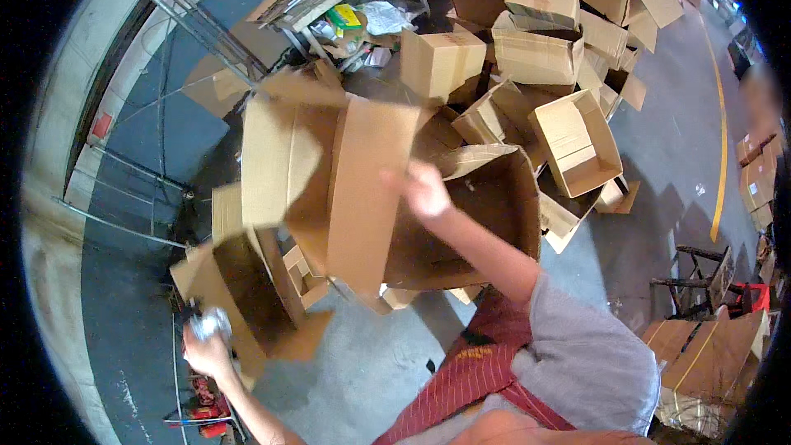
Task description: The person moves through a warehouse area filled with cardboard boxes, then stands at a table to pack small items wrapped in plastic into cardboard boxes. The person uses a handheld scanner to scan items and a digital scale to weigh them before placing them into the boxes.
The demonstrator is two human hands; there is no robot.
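Observation:
An opened cardboard box (371,189) tilts in front of me, its flaps spread and partly smeared by motion. My right hand (427,191) is closed on the right edge of its front panel; the fingertips are blurred. Low on the left, away from that box, my left hand (206,350) grips what looks like a tape dispenser (211,324), with a shiny, clear roll and a dark part on top. Just beyond this hand another open box (268,292) has its flaps out. A large open box (482,218) lies behind my right forearm.
Empty-looking cartons (535,58) are heaped at the far right. A cluttered bench (329,0) stands at the back, and a metal pipe frame (198,33) by the left wall. On the right are a dark stool (700,280) and flattened cardboard (709,354).

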